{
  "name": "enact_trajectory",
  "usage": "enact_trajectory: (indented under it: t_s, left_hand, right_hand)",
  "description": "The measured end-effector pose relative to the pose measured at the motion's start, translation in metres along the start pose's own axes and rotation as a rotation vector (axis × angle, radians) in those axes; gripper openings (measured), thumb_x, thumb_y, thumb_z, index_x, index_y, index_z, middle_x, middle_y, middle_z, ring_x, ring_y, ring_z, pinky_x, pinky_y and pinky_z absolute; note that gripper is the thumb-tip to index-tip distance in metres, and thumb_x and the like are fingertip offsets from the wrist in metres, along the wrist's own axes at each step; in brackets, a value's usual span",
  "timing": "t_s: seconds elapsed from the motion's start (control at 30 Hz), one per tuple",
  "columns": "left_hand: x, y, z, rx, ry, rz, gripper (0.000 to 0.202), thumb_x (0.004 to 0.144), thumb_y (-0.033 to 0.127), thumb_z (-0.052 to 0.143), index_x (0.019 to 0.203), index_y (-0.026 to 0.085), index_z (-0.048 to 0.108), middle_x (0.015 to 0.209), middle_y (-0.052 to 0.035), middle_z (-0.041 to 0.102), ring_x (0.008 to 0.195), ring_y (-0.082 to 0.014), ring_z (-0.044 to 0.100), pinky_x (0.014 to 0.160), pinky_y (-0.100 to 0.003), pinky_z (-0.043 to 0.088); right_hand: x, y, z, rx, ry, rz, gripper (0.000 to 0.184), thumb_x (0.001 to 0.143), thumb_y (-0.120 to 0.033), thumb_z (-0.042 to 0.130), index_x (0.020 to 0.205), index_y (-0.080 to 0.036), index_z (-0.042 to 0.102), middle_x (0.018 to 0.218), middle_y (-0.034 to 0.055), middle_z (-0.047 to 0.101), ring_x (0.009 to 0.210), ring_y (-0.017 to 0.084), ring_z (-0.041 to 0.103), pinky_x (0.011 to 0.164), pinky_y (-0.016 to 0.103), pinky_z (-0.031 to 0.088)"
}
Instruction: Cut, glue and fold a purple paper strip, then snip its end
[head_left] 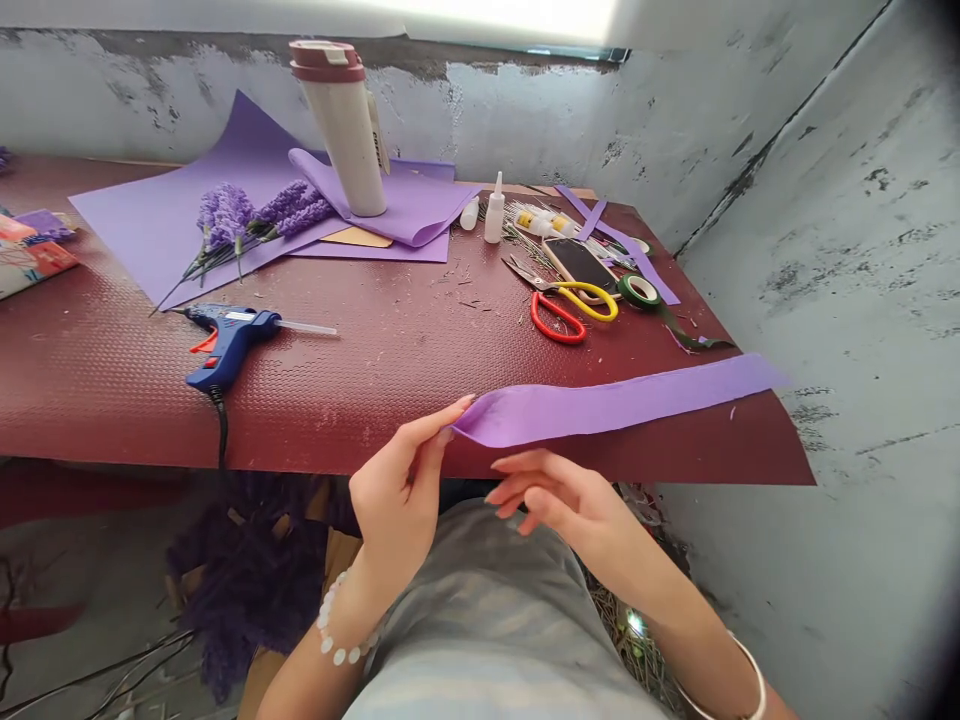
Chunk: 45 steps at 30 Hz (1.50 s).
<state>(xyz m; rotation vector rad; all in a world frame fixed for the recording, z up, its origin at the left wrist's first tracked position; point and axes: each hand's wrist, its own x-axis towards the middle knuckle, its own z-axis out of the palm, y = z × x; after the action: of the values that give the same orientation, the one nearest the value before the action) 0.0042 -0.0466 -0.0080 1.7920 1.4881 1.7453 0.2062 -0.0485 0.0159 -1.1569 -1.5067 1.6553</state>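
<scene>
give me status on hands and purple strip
Left grip pinching end of purple paper strip. Right grip open, just below it. Scissors and hot glue gun on table, apart from strip.

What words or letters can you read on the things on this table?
Flask: dark letters on its side, too blurred to read.
Tag hanging from the flask: too small to read.
I can't read any other words, numbers or signs.

On our worktop [112, 400], the glue gun [229, 345] lies left, just before the sheets [172, 230], and the tumbler [341, 130] stands on them. Right, the scissors [562, 305] lie across the phone [581, 265], behind the strip [600, 405] nearest us.
</scene>
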Motion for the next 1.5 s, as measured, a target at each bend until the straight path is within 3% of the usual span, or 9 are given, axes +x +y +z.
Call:
enact_trajectory:
  t_s: [0.13, 0.37, 0.47, 0.57, 0.67, 0.77, 0.9, 1.13, 1.5]
  left_hand:
    - [-0.001, -0.001, 0.0, -0.098, -0.034, 0.22, 0.039, 0.098, 0.0, 0.057, 0.125, 0.023, 0.073, 0.122, -0.0034, 0.081, 0.11, -0.0182, 0.079, 0.094, -0.03, 0.065]
    - [-0.002, -0.004, -0.002, -0.135, -0.129, 0.422, 0.045, 0.094, -0.007, 0.056, 0.13, 0.015, 0.071, 0.13, -0.0119, 0.077, 0.119, -0.0231, 0.075, 0.094, -0.035, 0.066]
    - [-0.003, -0.002, 0.0, -0.045, -0.048, 0.302, 0.045, 0.094, -0.005, 0.059, 0.129, 0.021, 0.072, 0.124, -0.0064, 0.08, 0.109, -0.0191, 0.079, 0.092, -0.03, 0.065]
    - [-0.004, -0.002, 0.002, 0.117, 0.041, 0.083, 0.036, 0.097, 0.007, 0.065, 0.126, 0.026, 0.075, 0.112, -0.0011, 0.084, 0.087, -0.0134, 0.081, 0.078, -0.021, 0.063]
    - [-0.003, -0.002, 0.005, 0.153, 0.126, -0.103, 0.023, 0.098, 0.019, 0.069, 0.116, 0.026, 0.08, 0.102, 0.0013, 0.085, 0.077, -0.0112, 0.08, 0.071, -0.018, 0.061]
    - [-0.001, 0.002, 0.011, 0.012, 0.194, -0.248, 0.015, 0.097, 0.024, 0.071, 0.107, 0.024, 0.081, 0.094, 0.0024, 0.085, 0.079, -0.0129, 0.081, 0.074, -0.02, 0.064]
    - [0.006, 0.012, 0.02, -0.141, 0.225, -0.372, 0.014, 0.097, 0.027, 0.07, 0.105, 0.021, 0.08, 0.09, 0.0017, 0.084, 0.079, -0.0152, 0.082, 0.074, -0.023, 0.067]
    - [0.017, 0.018, 0.022, -0.243, 0.145, -0.39, 0.012, 0.094, 0.029, 0.074, 0.099, 0.02, 0.081, 0.087, 0.0006, 0.084, 0.075, -0.0166, 0.082, 0.068, -0.022, 0.067]
    - [0.011, 0.014, 0.018, -0.286, 0.08, -0.424, 0.016, 0.097, 0.034, 0.071, 0.099, 0.019, 0.077, 0.087, -0.0002, 0.082, 0.081, -0.0189, 0.083, 0.07, -0.021, 0.068]
  right_hand:
    - [0.026, 0.001, 0.017, 0.466, -0.059, 0.032, 0.058, 0.085, -0.071, 0.07, 0.1, -0.017, 0.08, 0.097, 0.0128, 0.081, 0.075, 0.02, 0.078, 0.053, 0.024, 0.061]
    - [0.033, -0.007, 0.038, 0.609, 0.226, 0.013, 0.032, 0.079, -0.046, 0.086, 0.068, -0.016, 0.078, 0.061, 0.0018, 0.072, 0.048, 0.012, 0.067, 0.045, 0.019, 0.056]
    - [0.027, -0.004, 0.033, 0.536, 0.223, -0.035, 0.032, 0.086, -0.045, 0.077, 0.074, -0.016, 0.082, 0.071, 0.0063, 0.079, 0.054, 0.014, 0.072, 0.052, 0.022, 0.059]
    - [0.029, -0.008, 0.021, 0.503, 0.123, -0.075, 0.029, 0.09, -0.041, 0.069, 0.09, -0.017, 0.085, 0.092, 0.0102, 0.084, 0.081, 0.02, 0.079, 0.07, 0.028, 0.064]
    - [0.044, -0.019, 0.013, 0.527, 0.006, -0.099, 0.03, 0.083, -0.029, 0.078, 0.112, -0.024, 0.081, 0.117, 0.0056, 0.081, 0.113, 0.023, 0.074, 0.097, 0.034, 0.06]
    - [0.066, -0.027, 0.011, 0.525, -0.043, -0.084, 0.04, 0.075, -0.024, 0.089, 0.113, -0.026, 0.078, 0.113, 0.0027, 0.08, 0.111, 0.022, 0.072, 0.105, 0.038, 0.055]
    - [0.086, -0.028, 0.011, 0.601, -0.082, -0.094, 0.029, 0.075, -0.031, 0.09, 0.1, -0.021, 0.079, 0.102, 0.0035, 0.08, 0.101, 0.02, 0.072, 0.1, 0.035, 0.055]
    - [0.091, -0.017, 0.006, 0.707, -0.009, -0.077, 0.026, 0.069, -0.04, 0.095, 0.078, -0.021, 0.08, 0.088, -0.0003, 0.078, 0.09, 0.014, 0.069, 0.087, 0.026, 0.055]
    - [0.089, -0.008, 0.013, 0.757, 0.192, -0.158, 0.031, 0.058, -0.038, 0.1, 0.078, -0.025, 0.08, 0.091, -0.0017, 0.078, 0.084, 0.013, 0.068, 0.081, 0.026, 0.059]
